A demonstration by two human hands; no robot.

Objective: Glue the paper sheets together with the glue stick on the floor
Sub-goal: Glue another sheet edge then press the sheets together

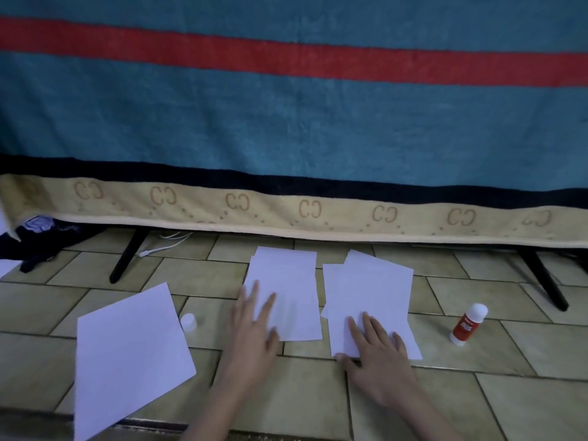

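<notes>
Nearest my lens, a loose white sheet lies tilted on the tiled floor, its lower corner running out of view at the bottom edge. Just right of it I see my left hand flat, fingers spread and straight, resting on the lower left corner of the middle paper stack; it grips nothing. My right hand lies flat as well, fingers straight and slightly apart, pressing the near edge of the right paper stack, thumb on bare tile beside the paper. Both stacks show offset edges, more than one sheet in each, and a narrow strip of floor separates them.

No container sits among the items. A small white cap stands on the tile between the loose sheet and my left hand, touching or nearly touching the sheet's right edge; I cannot tell which.

Over to the right, the glue stick, red body with white ends, stands slightly tilted on the floor, well apart from the right stack and beyond my right hand, held by neither hand.

Open tile runs in front of both stacks and around the glue stick. Behind the papers, a hanging blue towel with a red stripe and a beige border closes off the far side; black stand legs angle down beneath it at left and right, and a white cable lies by the left leg. Dark cloth is bunched at far left.
</notes>
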